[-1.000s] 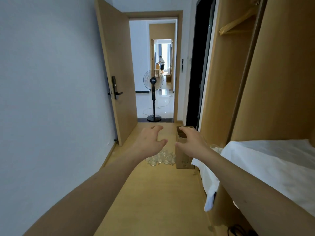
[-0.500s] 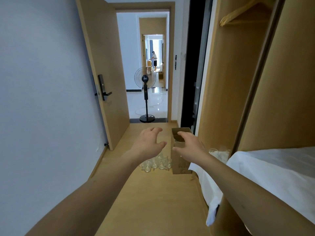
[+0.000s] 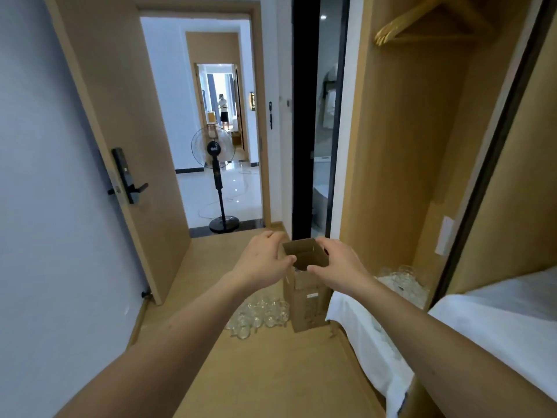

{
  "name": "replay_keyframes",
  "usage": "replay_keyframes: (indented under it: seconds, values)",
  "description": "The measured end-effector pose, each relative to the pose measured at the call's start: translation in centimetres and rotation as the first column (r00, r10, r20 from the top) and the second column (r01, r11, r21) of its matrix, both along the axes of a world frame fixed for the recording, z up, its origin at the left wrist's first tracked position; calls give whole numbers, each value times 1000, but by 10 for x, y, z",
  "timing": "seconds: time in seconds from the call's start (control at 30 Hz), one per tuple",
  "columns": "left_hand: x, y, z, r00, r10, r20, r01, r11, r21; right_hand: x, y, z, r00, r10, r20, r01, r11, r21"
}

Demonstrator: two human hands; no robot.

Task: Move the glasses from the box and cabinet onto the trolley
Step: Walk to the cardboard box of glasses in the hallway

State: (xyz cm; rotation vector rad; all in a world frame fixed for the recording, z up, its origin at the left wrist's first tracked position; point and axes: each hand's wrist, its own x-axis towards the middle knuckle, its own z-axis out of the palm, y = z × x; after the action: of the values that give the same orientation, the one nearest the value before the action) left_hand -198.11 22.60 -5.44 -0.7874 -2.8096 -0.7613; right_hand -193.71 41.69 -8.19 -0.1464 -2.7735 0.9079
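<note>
A tall brown cardboard box (image 3: 307, 303) stands open-topped on the wooden floor by the cabinet's corner. Several clear glasses (image 3: 259, 315) are clustered on the floor to its left. More glasses (image 3: 404, 279) stand on a white cloth (image 3: 358, 324) in the bottom of the open cabinet. My left hand (image 3: 262, 260) and my right hand (image 3: 337, 263) are stretched forward on either side of the box's top flaps, fingers loosely curved and holding nothing. Whether they touch the box is unclear. No trolley is in view.
A white-covered surface (image 3: 497, 321) fills the right foreground. The cabinet's upper part holds a wooden hanger (image 3: 422, 22). An open door (image 3: 120, 131) stands at left. Beyond the doorway are a standing fan (image 3: 215, 182) and a distant person (image 3: 223, 111).
The view has come closer to the box and glasses. Both hands have drawn nearer together and now frame the box's open top.
</note>
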Motion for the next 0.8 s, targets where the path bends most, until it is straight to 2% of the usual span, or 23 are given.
replay_keyframes:
  seconds: [0.37, 0.8]
  values:
    - [-110, 18, -45, 988, -106, 109, 106, 994, 4, -87, 14, -46, 983, -137, 119, 134, 990, 36]
    - [-250, 98, -88, 984, -63, 165, 70, 997, -40, -224, 86, -86, 981, -111, 158, 124, 989, -74]
